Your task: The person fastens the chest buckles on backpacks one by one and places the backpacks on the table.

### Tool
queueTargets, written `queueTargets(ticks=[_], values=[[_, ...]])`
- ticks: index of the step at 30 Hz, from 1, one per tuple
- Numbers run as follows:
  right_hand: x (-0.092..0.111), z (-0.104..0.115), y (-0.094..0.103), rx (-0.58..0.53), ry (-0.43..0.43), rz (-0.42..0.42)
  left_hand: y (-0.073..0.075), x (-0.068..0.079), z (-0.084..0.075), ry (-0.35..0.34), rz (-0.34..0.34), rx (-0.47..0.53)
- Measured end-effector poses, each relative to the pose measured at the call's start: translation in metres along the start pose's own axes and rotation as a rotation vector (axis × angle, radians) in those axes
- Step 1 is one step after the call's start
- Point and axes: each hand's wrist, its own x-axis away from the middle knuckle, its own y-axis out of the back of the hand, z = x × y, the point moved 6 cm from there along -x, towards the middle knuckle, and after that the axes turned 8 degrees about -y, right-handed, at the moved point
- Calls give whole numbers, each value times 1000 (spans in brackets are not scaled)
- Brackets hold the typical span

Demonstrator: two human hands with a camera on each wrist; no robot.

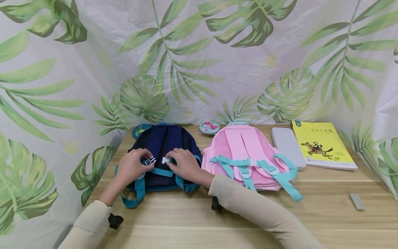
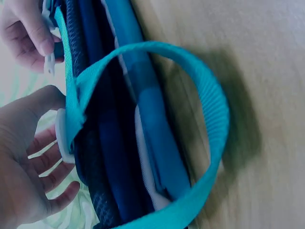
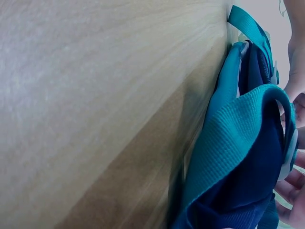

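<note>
A navy backpack with teal straps lies on the table, its shoulder straps facing up. Over its lower half, my left hand pinches the pronged half of a side-release buckle, prongs pointing right. My right hand pinches the white socket half between thumb and fingers. A small gap separates the two halves. Below them a teal strap crosses the backpack. In the left wrist view, a looped teal webbing strap hangs out from the backpack's bottom edge.
Right of the navy backpack lies a pink backpack with turquoise straps. Beyond it are a pale case and a yellow book. A small grey object sits at the right. Two small round pouches, one pink-and-teal, stand behind.
</note>
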Motion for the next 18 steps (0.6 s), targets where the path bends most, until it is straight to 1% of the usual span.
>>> queueTargets(ticks=[3,7,12,18], values=[[0,-1,0,-5,-3,-7,-2,-1,-3,-6,4,-51],[0,-1,-1,-4,-5,-9,-6,-2,-5,-10,31,-110],[0,-1,-1,2,-1,-4,-8,-4,-5,-9,53,-127],[1,-2,-1,2,2,-8,-8,-3,-8,-32,30,-134]])
